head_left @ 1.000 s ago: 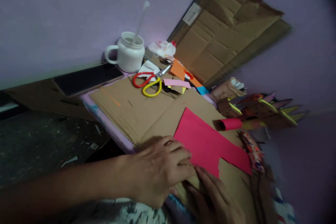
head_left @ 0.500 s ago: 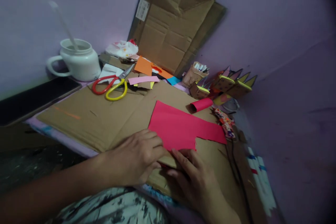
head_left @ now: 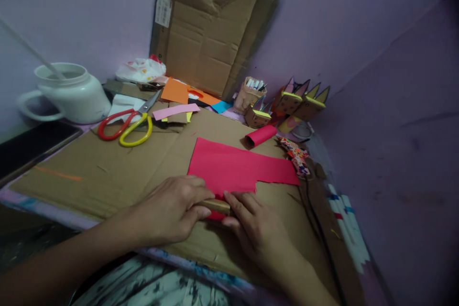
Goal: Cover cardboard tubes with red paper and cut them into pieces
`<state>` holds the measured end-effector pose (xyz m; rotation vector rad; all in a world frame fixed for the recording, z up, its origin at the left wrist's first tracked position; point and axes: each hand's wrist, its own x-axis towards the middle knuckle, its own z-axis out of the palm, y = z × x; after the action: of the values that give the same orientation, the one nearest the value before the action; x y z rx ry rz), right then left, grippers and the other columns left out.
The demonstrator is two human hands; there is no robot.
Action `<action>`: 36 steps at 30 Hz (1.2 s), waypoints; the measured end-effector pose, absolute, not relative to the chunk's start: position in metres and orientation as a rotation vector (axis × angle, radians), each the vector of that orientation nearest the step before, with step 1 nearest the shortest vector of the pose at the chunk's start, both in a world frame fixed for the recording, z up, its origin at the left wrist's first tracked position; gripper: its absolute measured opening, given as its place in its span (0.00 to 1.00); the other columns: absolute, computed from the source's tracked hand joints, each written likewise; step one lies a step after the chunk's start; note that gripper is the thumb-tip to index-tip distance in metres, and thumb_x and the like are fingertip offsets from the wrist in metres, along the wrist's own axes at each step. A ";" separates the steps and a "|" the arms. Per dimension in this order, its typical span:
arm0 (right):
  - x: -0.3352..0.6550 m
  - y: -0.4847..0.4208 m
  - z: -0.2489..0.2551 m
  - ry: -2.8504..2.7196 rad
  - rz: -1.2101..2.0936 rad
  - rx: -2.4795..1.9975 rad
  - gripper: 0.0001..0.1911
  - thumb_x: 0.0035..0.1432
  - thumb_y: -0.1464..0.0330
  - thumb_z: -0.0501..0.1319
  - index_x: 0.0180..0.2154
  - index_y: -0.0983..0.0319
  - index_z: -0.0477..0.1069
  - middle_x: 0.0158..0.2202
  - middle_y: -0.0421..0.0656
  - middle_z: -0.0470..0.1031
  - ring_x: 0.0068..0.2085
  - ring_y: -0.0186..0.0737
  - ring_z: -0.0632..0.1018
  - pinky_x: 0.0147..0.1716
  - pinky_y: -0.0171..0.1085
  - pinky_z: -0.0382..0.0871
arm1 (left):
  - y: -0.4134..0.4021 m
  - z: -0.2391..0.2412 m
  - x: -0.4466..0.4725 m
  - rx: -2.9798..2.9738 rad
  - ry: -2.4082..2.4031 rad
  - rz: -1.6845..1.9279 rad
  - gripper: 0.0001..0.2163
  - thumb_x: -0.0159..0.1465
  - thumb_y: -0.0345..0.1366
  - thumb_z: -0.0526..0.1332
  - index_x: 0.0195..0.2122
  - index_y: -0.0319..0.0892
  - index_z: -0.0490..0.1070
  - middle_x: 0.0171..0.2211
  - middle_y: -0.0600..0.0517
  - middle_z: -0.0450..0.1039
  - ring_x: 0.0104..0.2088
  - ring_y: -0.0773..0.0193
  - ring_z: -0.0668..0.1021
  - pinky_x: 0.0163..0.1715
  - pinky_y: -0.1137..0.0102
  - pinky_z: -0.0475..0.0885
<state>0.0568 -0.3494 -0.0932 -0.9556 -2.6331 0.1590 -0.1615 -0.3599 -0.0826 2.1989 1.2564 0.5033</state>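
On my feed, the brown strip [head_left: 217, 206] showed clearer than a moment earlier at the red sheet's [head_left: 222, 165] near edge, pinched by the left hand [head_left: 175, 208] and right hand [head_left: 256, 229], making its lie easier to judge.

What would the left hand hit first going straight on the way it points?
Beyond the brown piece already in its grasp, the left hand would probably meet the right hand, at the piece's other end; exact depth is unclear.
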 end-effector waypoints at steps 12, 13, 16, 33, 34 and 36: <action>0.064 -0.350 -0.095 -2.551 0.236 -1.134 0.22 0.54 0.62 0.66 0.50 0.63 0.71 0.40 0.48 0.78 0.39 0.50 0.75 0.39 0.49 0.70 | -0.361 -0.088 -0.163 2.371 1.236 0.543 0.11 0.65 0.31 0.52 0.44 0.46 0.71 0.37 0.51 0.74 0.37 0.60 0.75 0.37 0.66 0.69; 0.064 -0.351 -0.097 -2.529 0.255 -1.140 0.23 0.55 0.60 0.66 0.50 0.62 0.70 0.41 0.47 0.79 0.39 0.50 0.75 0.38 0.48 0.70 | -0.362 -0.090 -0.163 2.415 1.239 0.549 0.11 0.66 0.31 0.51 0.45 0.45 0.70 0.38 0.50 0.74 0.38 0.59 0.75 0.37 0.65 0.69; 0.065 -0.354 -0.102 -2.489 0.276 -1.133 0.24 0.57 0.59 0.64 0.52 0.62 0.69 0.43 0.48 0.78 0.40 0.49 0.74 0.37 0.46 0.70 | -0.365 -0.096 -0.165 2.553 1.269 0.558 0.13 0.67 0.32 0.49 0.49 0.43 0.67 0.43 0.45 0.72 0.42 0.55 0.73 0.38 0.61 0.70; 0.065 -0.355 -0.101 -2.496 0.250 -1.094 0.22 0.65 0.58 0.51 0.53 0.64 0.67 0.43 0.52 0.73 0.40 0.49 0.73 0.35 0.47 0.69 | -0.368 -0.105 -0.166 2.743 1.269 0.656 0.16 0.64 0.34 0.54 0.54 0.40 0.60 0.44 0.42 0.69 0.44 0.50 0.72 0.40 0.59 0.70; 0.065 -0.355 -0.099 -2.497 0.272 -1.111 0.21 0.65 0.58 0.52 0.53 0.63 0.67 0.43 0.52 0.73 0.40 0.49 0.73 0.36 0.46 0.69 | -0.369 -0.104 -0.167 2.732 1.263 0.667 0.16 0.65 0.34 0.54 0.54 0.40 0.60 0.45 0.41 0.69 0.44 0.51 0.72 0.40 0.59 0.70; 0.063 -0.354 -0.096 -2.509 0.306 -1.149 0.20 0.64 0.59 0.54 0.52 0.62 0.68 0.43 0.50 0.74 0.41 0.49 0.73 0.38 0.47 0.68 | -0.369 -0.104 -0.167 2.696 1.262 0.670 0.15 0.66 0.33 0.52 0.53 0.41 0.59 0.44 0.42 0.69 0.44 0.52 0.72 0.40 0.59 0.70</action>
<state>0.0634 -0.3543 -0.0956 -1.1489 -2.5085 0.3058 -0.1668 -0.3693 -0.1040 2.6962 1.2615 0.6700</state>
